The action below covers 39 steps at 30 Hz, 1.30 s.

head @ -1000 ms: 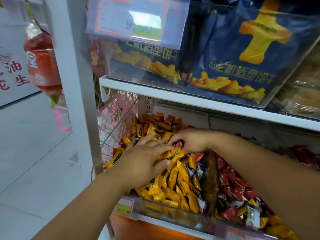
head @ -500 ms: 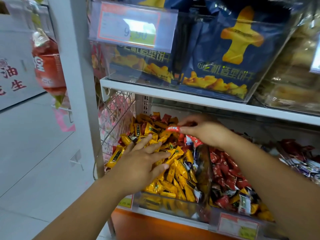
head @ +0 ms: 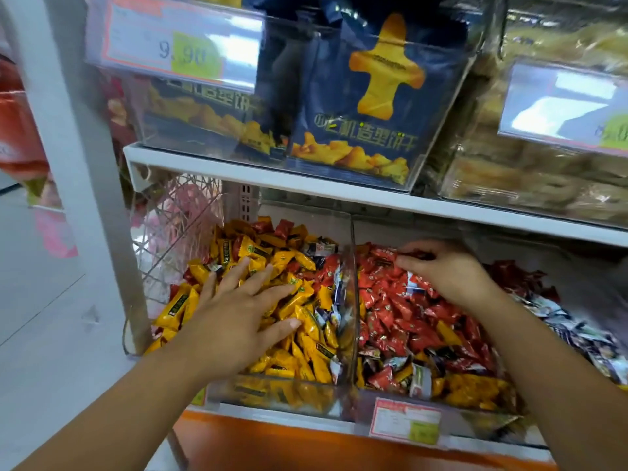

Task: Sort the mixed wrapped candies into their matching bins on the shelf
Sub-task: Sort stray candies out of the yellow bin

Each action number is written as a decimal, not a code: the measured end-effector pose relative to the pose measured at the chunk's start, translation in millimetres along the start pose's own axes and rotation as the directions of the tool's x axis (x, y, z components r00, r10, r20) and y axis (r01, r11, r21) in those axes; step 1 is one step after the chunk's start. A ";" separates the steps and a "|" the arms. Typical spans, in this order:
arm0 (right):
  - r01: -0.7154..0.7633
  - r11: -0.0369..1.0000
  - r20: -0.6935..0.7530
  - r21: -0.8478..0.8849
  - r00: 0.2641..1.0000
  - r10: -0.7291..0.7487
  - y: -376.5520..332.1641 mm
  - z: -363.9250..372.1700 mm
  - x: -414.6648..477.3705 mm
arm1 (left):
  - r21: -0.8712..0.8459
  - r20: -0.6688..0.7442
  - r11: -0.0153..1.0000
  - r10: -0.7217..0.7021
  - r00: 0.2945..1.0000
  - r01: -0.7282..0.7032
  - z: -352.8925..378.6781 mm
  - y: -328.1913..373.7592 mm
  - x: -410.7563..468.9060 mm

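Two clear bins sit side by side on the lower shelf, split by a clear divider (head: 352,300). The left bin (head: 272,394) holds mostly yellow candies (head: 302,355), with stray red candies (head: 326,270) mixed in at the back. The middle bin (head: 475,411) holds mostly red candies (head: 407,321), with stray yellow ones (head: 475,389) at the front. My left hand (head: 238,314) rests flat with spread fingers on the yellow pile. My right hand (head: 448,273) is low over the back of the red pile, fingertips pinching a red candy (head: 387,254).
A third bin at the right holds white and blue wrapped candies (head: 577,328). The upper shelf board (head: 339,192) hangs low over the bins and carries clear boxes of blue biscuit bags (head: 367,96). A white upright post (head: 68,164) stands left, beside a wire rack (head: 176,232).
My right hand lifted a red candy out of the yellow bin and carried it right, across the divider, down onto the red pile. My left hand stayed on the yellow candies.
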State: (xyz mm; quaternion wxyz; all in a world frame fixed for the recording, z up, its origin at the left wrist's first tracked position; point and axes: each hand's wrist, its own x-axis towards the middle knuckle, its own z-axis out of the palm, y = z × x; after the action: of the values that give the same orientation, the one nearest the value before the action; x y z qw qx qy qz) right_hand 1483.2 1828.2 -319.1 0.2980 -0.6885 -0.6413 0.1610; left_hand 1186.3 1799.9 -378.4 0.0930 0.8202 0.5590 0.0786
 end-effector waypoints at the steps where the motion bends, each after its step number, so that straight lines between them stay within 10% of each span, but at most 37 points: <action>1: 0.000 1.000 0.002 0.003 1.000 0.000 1.5 -1.1 -0.2 | 0.007 -0.018 1.000 0.000 1.000 0.000 0.5 1.1 1.4; 10: 0.082 0.981 0.038 0.175 0.995 -0.090 -32.0 -7.6 -15.7 | -0.256 -0.275 0.951 0.101 0.956 -0.174 -18.0 52.7 3.7; 15: 0.271 0.923 0.113 0.274 0.944 -0.310 -70.2 17.3 -28.5 | -0.728 -0.214 0.670 -0.019 0.977 -0.146 -22.5 63.7 11.6; 21: 0.287 0.910 0.168 0.298 0.923 -0.346 -79.3 51.1 -28.4 | -0.901 -0.141 0.413 0.011 0.990 -0.133 -17.3 51.3 11.6; 27: 0.288 0.910 0.147 0.299 0.928 -0.342 -82.4 58.0 -29.2 | -0.747 -0.208 0.652 -0.046 0.977 -0.128 -22.5 46.0 5.4; 32: 0.233 0.924 0.051 0.302 0.964 -0.260 -78.6 60.8 -29.0 | -0.293 -0.582 0.941 -0.035 0.812 -0.169 -15.6 43.3 4.3; 39: 0.212 0.926 0.015 0.313 0.974 -0.228 -82.5 69.4 -33.1 | -0.100 -0.583 0.989 0.032 0.812 -0.111 -7.4 43.8 4.9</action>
State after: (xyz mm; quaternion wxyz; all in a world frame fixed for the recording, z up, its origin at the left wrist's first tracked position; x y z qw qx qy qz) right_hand 1372.2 1809.9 -327.0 0.4020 -0.5525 -0.6887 0.2424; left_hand 1225.9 1789.3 -360.6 -0.0317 0.7698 0.5232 0.3642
